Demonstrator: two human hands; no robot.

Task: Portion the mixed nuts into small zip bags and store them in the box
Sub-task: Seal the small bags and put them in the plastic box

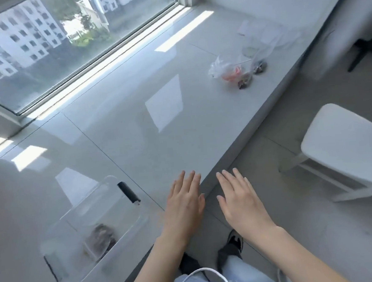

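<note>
My left hand (185, 203) and right hand (239, 199) hover flat and empty – one bag (100, 238) lies in the box (129, 224), others (239, 71) wait far off.

We see bright daylight entering through the window (42, 51), laying sunlit strips and pale glare patches on the glossy surface (135, 126). Motion blur softens the clear box (94, 231) and distant bags (237, 71); wide-angle distortion bends the edges.

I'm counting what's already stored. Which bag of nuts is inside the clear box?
The nut bag in the clear box by the left hand; the other nut bags lie loose on the far counter.
</note>
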